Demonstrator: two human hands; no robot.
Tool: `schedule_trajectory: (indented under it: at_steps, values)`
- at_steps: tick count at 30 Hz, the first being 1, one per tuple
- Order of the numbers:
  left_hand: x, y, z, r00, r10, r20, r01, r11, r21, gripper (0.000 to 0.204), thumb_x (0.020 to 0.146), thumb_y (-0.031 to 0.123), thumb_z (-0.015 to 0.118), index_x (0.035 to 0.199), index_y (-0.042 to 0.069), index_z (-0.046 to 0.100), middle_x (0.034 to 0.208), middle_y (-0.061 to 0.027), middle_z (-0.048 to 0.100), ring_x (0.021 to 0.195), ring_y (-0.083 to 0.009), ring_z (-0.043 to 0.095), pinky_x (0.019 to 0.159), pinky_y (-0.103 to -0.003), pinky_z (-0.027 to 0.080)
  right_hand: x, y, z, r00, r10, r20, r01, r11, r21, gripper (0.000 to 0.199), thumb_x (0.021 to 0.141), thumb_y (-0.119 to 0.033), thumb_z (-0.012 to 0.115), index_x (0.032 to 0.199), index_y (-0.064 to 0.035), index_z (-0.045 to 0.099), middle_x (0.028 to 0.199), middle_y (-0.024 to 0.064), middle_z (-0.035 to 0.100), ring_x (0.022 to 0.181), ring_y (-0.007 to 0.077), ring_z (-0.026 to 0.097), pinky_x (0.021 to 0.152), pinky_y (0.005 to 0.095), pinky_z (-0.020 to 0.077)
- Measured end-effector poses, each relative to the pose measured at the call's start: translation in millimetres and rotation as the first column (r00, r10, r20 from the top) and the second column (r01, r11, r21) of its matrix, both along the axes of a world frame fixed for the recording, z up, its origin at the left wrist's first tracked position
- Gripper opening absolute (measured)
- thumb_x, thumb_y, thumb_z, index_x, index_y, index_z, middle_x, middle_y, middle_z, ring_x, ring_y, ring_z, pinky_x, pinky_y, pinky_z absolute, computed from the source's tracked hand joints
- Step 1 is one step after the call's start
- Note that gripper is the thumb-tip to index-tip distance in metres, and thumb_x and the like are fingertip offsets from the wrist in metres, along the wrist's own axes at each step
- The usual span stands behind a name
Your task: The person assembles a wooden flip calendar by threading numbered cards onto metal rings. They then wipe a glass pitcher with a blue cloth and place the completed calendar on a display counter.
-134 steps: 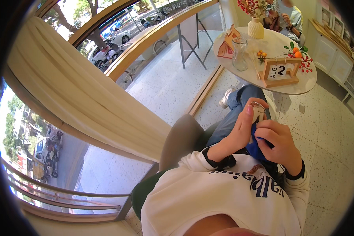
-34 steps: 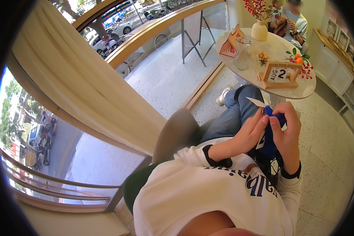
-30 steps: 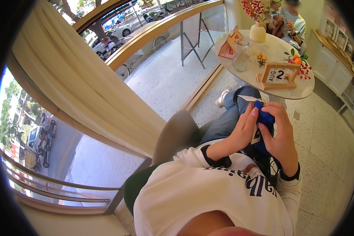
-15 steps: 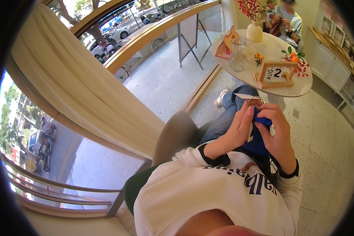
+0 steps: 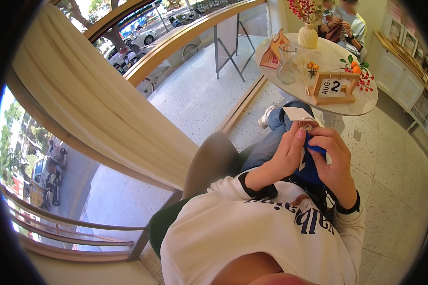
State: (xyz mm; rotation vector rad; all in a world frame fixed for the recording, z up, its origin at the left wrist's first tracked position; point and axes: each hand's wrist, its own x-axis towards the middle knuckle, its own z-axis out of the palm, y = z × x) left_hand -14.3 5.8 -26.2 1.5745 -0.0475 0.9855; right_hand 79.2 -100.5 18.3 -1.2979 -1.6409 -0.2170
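Note:
Above my lap, both hands are close together on a blue cloth piece (image 5: 313,171) with a light mark on it. My left hand (image 5: 286,153) pinches its upper left side, fingers closed. From the right, my right hand (image 5: 334,151) grips a bunched blue fold (image 5: 317,148) between thumb and bent fingers. A thin ring (image 5: 309,122) sticks up between the fingertips. Beside it, a blank white card (image 5: 297,114) juts out beyond my left fingers. How the ring and card join the cloth is hidden by my fingers.
Ahead stands a round table (image 5: 335,110) bearing a glass vase (image 5: 286,66), a wooden calendar (image 5: 335,89), a cream vase (image 5: 308,37) and red berries. Another person (image 5: 351,26) sits beyond it. A beige curtain (image 5: 104,95) hangs at left beside the windows.
The white card has tipped up and shows more of its face. The ring has tilted between my fingers. Both hands stay in nearly the same place, still on the blue cloth.

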Motion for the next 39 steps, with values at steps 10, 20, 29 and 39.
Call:
schedule_trajectory:
  at_steps: [10, 20, 29, 39]
  values:
    - [-3.9, -1.2, 0.6, 1.0, -0.012, 0.012, 0.011, 0.998, 0.065, 0.035, 0.103, 0.024, 0.03, 0.123, -0.002, 0.043, 0.11, -0.0142, 0.055, 0.097, -0.023, 0.054, 0.09, -0.032, 0.042, -0.9, -1.4, 0.9, 0.999, -0.039, 0.022, 0.039, 0.999, 0.031, 0.026, 0.073, 0.009, 0.066, 0.095, -0.0039, 0.059, 0.102, 0.0113, 0.063, 0.087, 0.0312, 0.06, 0.074, 0.0359, 0.0499]
    - [-6.4, 11.6, 2.7, 0.995, -0.079, 0.053, 0.089, 0.966, -0.244, 0.052, 0.102, 0.049, 0.024, 0.12, 0.005, 0.046, 0.094, -0.0086, 0.053, 0.082, -0.0125, 0.05, 0.072, -0.025, 0.042, -0.5, -4.1, 6.3, 0.985, 0.156, 0.076, -0.145, 0.98, -0.135, 0.027, 0.072, 0.008, 0.066, 0.094, -0.0041, 0.059, 0.102, 0.01, 0.062, 0.089, 0.0305, 0.06, 0.076, 0.037, 0.0502]
    - [4.8, 5.7, -1.4, 0.996, -0.09, 0.015, 0.091, 0.979, -0.181, 0.051, 0.103, 0.045, 0.023, 0.114, 0.003, 0.05, 0.102, -0.0079, 0.054, 0.092, -0.0146, 0.052, 0.081, -0.027, 0.043, -1.2, -11.5, 3.5, 0.998, 0.063, 0.017, -0.06, 0.988, -0.142, 0.026, 0.073, 0.008, 0.066, 0.095, -0.0052, 0.06, 0.101, 0.0107, 0.061, 0.089, 0.0324, 0.06, 0.076, 0.0364, 0.0498]
    - [2.5, 2.2, 4.5, 0.993, -0.116, 0.02, 0.118, 0.979, -0.167, 0.047, 0.105, 0.037, 0.021, 0.108, 0.001, 0.052, 0.101, -0.0082, 0.054, 0.098, -0.0166, 0.048, 0.092, -0.028, 0.036, -2.8, 1.3, 0.6, 1.0, 0.0, 0.009, 0.0, 1.0, -0.006, 0.025, 0.074, 0.009, 0.065, 0.095, -0.0044, 0.06, 0.099, 0.0105, 0.062, 0.087, 0.0304, 0.06, 0.074, 0.0358, 0.0499]
